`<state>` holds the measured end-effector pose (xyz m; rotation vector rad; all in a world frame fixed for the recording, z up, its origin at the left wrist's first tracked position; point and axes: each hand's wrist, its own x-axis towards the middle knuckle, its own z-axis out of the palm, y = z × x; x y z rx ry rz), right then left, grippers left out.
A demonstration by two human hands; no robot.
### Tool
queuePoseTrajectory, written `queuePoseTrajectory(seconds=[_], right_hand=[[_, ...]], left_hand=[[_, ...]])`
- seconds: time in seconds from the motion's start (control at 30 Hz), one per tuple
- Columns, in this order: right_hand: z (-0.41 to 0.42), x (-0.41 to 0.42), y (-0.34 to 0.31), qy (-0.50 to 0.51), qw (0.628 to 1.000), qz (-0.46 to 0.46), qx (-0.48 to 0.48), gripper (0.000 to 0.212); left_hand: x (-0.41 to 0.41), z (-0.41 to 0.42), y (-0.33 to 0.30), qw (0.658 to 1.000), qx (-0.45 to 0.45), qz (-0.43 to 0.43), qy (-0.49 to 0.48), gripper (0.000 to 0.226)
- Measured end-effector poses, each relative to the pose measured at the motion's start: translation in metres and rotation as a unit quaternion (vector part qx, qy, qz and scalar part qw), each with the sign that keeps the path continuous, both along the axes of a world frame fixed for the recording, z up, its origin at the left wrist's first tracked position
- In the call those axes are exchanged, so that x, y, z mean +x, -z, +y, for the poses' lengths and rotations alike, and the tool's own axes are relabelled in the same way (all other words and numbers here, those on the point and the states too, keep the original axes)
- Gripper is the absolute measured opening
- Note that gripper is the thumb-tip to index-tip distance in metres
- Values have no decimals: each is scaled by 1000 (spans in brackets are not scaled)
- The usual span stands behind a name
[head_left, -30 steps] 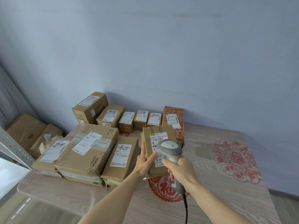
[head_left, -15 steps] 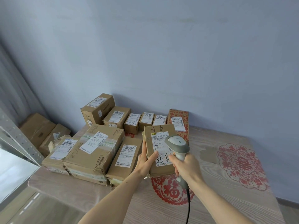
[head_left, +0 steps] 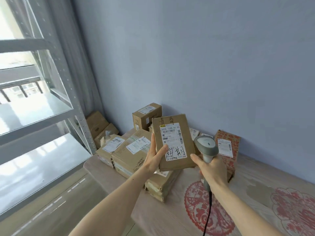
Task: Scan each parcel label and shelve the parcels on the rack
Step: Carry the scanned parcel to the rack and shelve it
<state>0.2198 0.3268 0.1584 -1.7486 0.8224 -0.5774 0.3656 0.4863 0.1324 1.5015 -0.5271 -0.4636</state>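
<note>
My left hand point(head_left: 156, 159) holds a flat cardboard parcel point(head_left: 175, 160) upright in the air above the table, thumb on its white label point(head_left: 173, 141), which bears handwritten characters. My right hand point(head_left: 212, 169) grips a grey corded barcode scanner point(head_left: 205, 145) just right of the parcel, index finger stretched toward the parcel's lower right corner. The grey metal rack point(head_left: 51, 106) stands at the left with pale shelves. More labelled parcels point(head_left: 129, 150) are stacked on the table behind and below the lifted one.
The wood-grain table point(head_left: 170, 218) carries red paper-cut decals. A red printed box point(head_left: 227, 147) stands by the blue wall. Two cardboard boxes point(head_left: 100, 126) sit in the corner between rack and wall. The scanner cable point(head_left: 208, 212) hangs down along my right forearm.
The parcel has been lifted off the table and carried up and left by my left hand. The scanner has pulled away from the label to the right. My view has turned toward the rack.
</note>
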Motion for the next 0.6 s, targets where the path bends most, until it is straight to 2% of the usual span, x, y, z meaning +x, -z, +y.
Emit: queuePoseTrajectory(seconds=[0.13,0.27,0.33,0.47,0.6], right_hand=[[33,30,-12,-64,998,-6,8,42],[75,64,-30,-111,993,-25,14,30],[100,85,-35,-120,992,-26,1,31],[160,132,-49,-122,991,-53,-13,38],[229,181,-67,-159,984,-78,-12,30]], left_hand=[[14,40,-17,998,-34,-20,-48,83],[33,90,-36,994,-43,-46,-88,73],[46,118,-42,992,-49,-46,-107,71],[79,182,-62,988,-39,-55,-138,76],[118,261,-86,981,6,-69,-179,84]])
